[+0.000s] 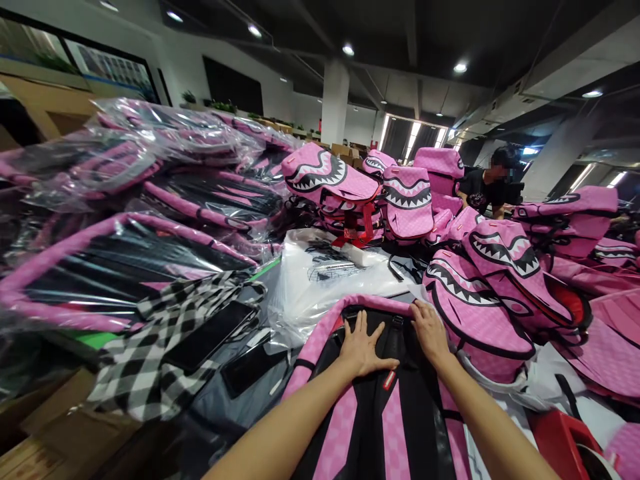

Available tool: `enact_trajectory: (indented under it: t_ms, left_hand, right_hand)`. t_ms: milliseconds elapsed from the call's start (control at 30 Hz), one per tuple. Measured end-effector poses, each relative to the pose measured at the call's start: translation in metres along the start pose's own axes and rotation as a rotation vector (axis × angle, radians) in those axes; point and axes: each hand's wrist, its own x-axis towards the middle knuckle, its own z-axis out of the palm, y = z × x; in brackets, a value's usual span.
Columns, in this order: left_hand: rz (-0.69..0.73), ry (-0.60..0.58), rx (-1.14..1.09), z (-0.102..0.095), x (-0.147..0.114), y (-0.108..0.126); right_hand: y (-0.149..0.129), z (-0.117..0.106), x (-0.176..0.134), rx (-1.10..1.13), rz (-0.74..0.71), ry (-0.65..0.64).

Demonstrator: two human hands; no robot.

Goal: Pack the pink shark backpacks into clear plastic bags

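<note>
A pink and black backpack [393, 427] lies in front of me with its strap side up. A thick pink padded rim runs around its edge. My left hand [361, 347] presses flat on the black panel near the top, fingers spread. At the upper right corner, my right hand [429, 332] has its fingers curled over the rim; their tips are partly hidden. A small red tag [389, 380] sits below my left thumb. Just beyond the backpack's top is a stack of clear plastic bags [320, 287] with dark print.
Plastic-wrapped backpacks [200, 193] are piled at left. Pink shark-mouth backpacks [480, 307] crowd the right. A black phone [210, 337] rests on checkered cloth [135, 373]. A red tape dispenser [563, 433] stands lower right. Another person [493, 180] is farther back.
</note>
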Motion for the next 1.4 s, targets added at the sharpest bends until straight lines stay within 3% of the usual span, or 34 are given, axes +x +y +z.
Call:
enact_trajectory:
  t_ms: [200, 333, 467, 600, 667, 767, 833, 867, 933, 1000, 1100, 1200, 1300, 1400]
  left_hand:
    - [0.025, 0.061, 0.040, 0.012, 0.002, -0.003]
    - [0.013, 0.057, 0.096, 0.010, 0.022, 0.002]
    - [0.023, 0.065, 0.067, 0.011, 0.032, 0.000]
    - [0.043, 0.117, 0.012, 0.009, 0.034, -0.002]
    - [0.025, 0.157, -0.034, 0.000, 0.033, 0.001]
    - [0.056, 0.200, -0.075, -0.021, 0.020, 0.009]
    - [0.172, 0.152, -0.097, -0.034, -0.003, 0.016]
    - [0.296, 0.093, -0.121, -0.038, -0.020, 0.018]
    - [0.663, -0.054, -0.155, -0.038, -0.061, 0.021]
    - [1.023, -0.078, -0.087, -0.028, -0.102, 0.019]
    - [1.190, 0.022, 0.151, 0.004, -0.132, 0.005]
    - [1.309, 0.066, 0.258, 0.036, -0.123, -0.012]
    - [1.246, 0.155, 0.250, 0.051, -0.106, -0.022]
    - [0.832, 0.369, 0.207, 0.051, -0.103, -0.019]
  right_hand:
    - [0.032, 0.005, 0.058, -0.054, 0.022, -0.209]
    - [0.022, 0.003, 0.058, -0.103, 0.049, -0.206]
    - [-0.011, -0.018, -0.001, -0.128, 0.011, -0.094]
    - [-0.057, -0.015, -0.094, 0.031, -0.265, 0.099]
    - [-0.074, -0.003, -0.125, 0.106, -0.372, 0.054]
    - [-0.085, 0.013, -0.135, 0.091, -0.326, -0.040]
    - [-0.084, 0.021, -0.127, 0.078, -0.271, -0.066]
    - [-0.082, 0.023, -0.122, 0.084, -0.260, -0.076]
    - [-0.078, 0.027, -0.116, 0.105, -0.256, -0.102]
    - [-0.078, 0.028, -0.114, 0.118, -0.245, -0.121]
    - [-0.082, 0.024, -0.114, 0.118, -0.200, -0.116]
    - [-0.084, 0.020, -0.111, 0.135, -0.150, -0.098]
    - [-0.079, 0.023, -0.111, 0.189, -0.146, -0.060]
    - [-0.072, 0.031, -0.118, 0.283, -0.152, 0.063]
